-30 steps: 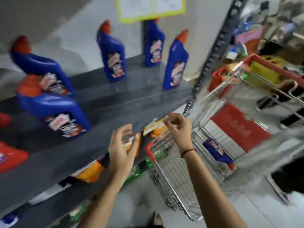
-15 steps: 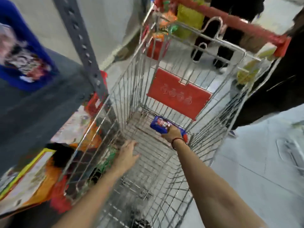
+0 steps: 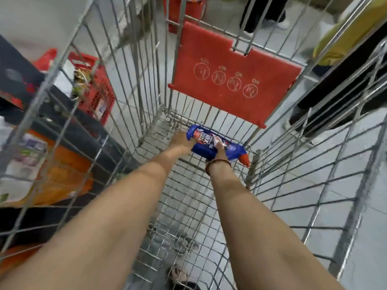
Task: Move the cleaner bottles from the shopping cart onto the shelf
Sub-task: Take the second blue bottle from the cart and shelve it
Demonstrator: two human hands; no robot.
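Both hands deep in cart (image 3: 134, 105); left hand (image 3: 181, 139) and right hand (image 3: 220, 152) grip wrapped on lying blue bottle (image 3: 211, 144). Risk: red cap beyond right grip snags wire on lift.

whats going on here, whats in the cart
A person is reaching deep into a wire shopping cart with both bare arms. One blue cleaner bottle with an orange-red cap lies on its side on the cart floor, near the red plastic flap. The left hand is on the bottle's base end and the right hand is closed over its middle. It has not been lifted yet, and no other bottle shows in the cart.
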